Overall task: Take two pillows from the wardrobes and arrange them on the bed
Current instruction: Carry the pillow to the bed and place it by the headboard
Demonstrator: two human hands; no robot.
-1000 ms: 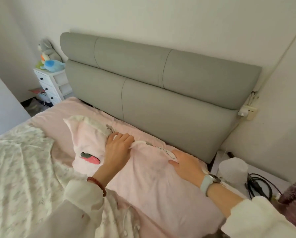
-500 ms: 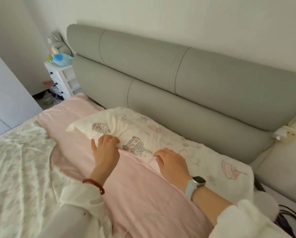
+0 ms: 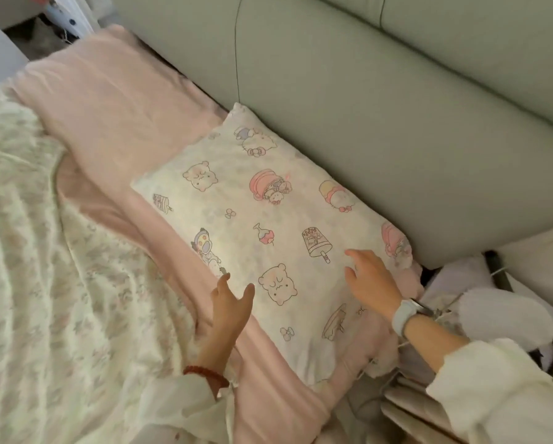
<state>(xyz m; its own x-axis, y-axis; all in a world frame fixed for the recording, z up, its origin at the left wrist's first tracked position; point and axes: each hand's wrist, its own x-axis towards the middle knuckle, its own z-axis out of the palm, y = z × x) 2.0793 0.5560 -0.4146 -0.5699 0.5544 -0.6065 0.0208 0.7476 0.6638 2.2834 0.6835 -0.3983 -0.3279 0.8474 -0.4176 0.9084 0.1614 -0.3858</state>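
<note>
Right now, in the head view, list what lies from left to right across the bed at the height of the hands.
Floral quilt → left hand → cartoon-print pillow → right hand → white fluffy thing beside the bed.

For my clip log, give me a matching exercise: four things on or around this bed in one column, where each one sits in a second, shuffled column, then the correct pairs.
Things:
1. cream cartoon-print pillow
2. grey-green padded headboard
3. pale floral quilt
4. red bead bracelet

Places:
A. around the left wrist
B. spread over the left part of the bed
C. upright along the head of the bed
D. flat on the pink sheet, by the headboard

Pairs: 1-D, 2-C, 3-B, 4-A
</note>
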